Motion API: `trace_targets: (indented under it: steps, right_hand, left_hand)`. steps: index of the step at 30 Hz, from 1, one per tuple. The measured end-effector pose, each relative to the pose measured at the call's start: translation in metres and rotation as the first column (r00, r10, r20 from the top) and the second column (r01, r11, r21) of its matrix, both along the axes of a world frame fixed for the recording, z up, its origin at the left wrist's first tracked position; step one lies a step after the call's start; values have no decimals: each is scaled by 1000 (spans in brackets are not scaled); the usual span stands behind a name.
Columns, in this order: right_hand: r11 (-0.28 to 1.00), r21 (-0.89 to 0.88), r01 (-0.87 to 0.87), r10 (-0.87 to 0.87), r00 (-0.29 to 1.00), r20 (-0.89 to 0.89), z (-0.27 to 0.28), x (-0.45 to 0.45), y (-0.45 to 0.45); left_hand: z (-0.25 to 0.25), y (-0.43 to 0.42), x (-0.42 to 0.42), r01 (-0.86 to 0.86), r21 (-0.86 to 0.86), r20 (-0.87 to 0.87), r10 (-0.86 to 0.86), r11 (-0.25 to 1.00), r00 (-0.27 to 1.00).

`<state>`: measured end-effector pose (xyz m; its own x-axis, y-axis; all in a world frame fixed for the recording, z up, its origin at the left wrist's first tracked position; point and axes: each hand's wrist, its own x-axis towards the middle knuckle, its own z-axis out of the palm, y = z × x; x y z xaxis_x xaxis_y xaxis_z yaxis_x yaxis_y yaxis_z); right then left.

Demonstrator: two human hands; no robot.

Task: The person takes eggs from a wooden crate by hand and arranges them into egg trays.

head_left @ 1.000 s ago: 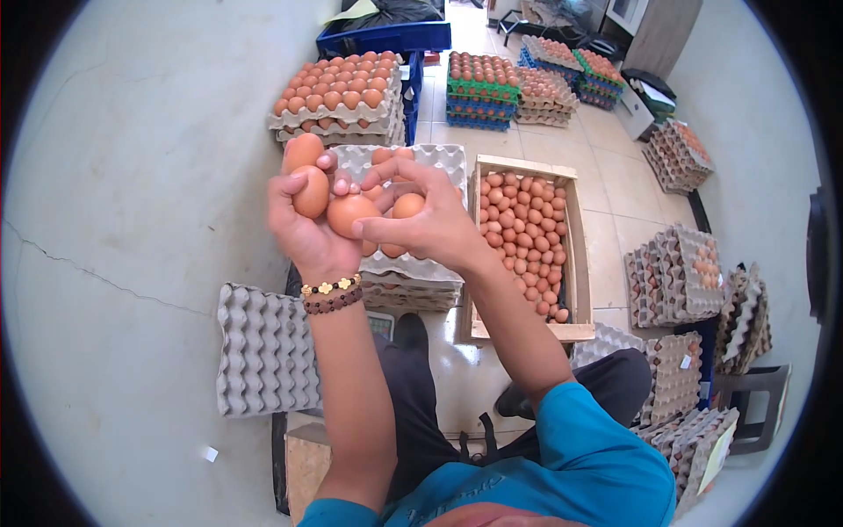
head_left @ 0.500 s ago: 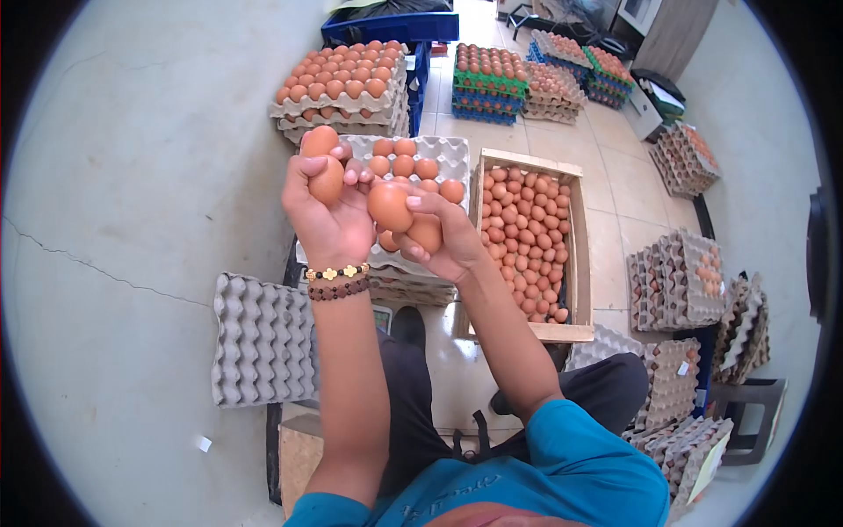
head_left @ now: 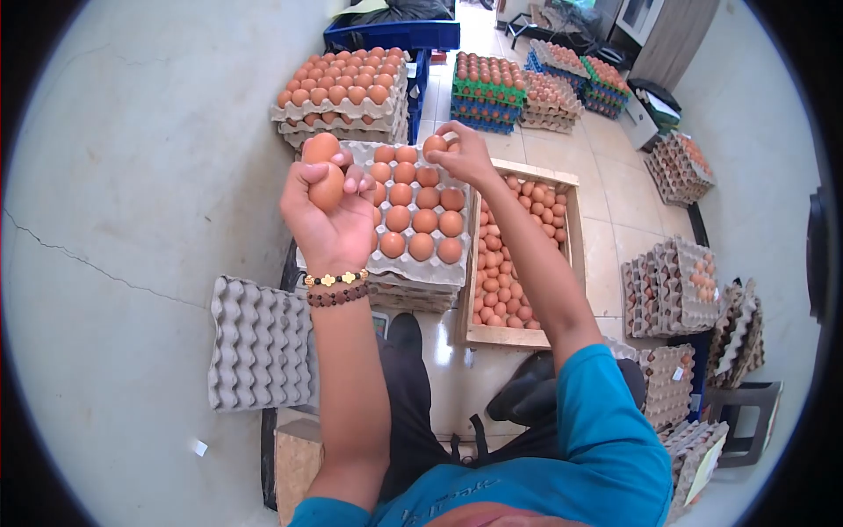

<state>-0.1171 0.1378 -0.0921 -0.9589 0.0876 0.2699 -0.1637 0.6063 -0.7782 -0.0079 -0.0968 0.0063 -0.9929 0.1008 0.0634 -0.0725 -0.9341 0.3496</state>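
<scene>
My left hand [head_left: 332,211] is closed around two brown eggs [head_left: 326,186], one above the other, over the left side of a grey egg tray [head_left: 448,270]. Several brown eggs [head_left: 421,246] sit in rows in that tray, which tops a stack. Over the tray's far right corner, my right hand [head_left: 465,155] has its fingers round an egg [head_left: 435,147]; a second egg shows partly behind its fingers. To the right of the tray stands a wooden crate [head_left: 509,336] full of loose brown eggs [head_left: 500,290], partly covered by my right forearm.
An upright grey tray [head_left: 262,347] leans at the left. Beyond the working stack is a taller pile of filled trays [head_left: 338,88], beside a blue bin [head_left: 395,35]. More filled trays [head_left: 487,88] stand on the tiled floor, others [head_left: 672,290] along the right.
My right hand has moved away from my left hand to the tray's far right corner, taking its eggs along. My left hand still holds its two eggs in nearly the same place.
</scene>
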Motion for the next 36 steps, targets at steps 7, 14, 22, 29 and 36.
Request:
trace_targets:
  steps: [7,14,22,29,36]
  right_hand:
    - [984,175,-26,48,991,-123,-20,-27,10]
    - [211,-973,-95,593,803,51,42,55,31]
    - [531,-803,-269,528,847,66,93,191,53]
    - [447,-894,36,161,980,119,66,287,77]
    - [646,-722,248,-164,969,186,71,357,74]
  left_hand:
    - [-2,-3,-3,12,-56,-51,-15,998,999]
    - [4,16,-1,235,-138,-93,-249,962,964]
    - [-12,58,8,621,-248,-87,-656,743,750]
    - [-11,120,54,712,-570,-89,-892,410,443]
    - [-21,169,99,605,-781,-46,-980,156,193]
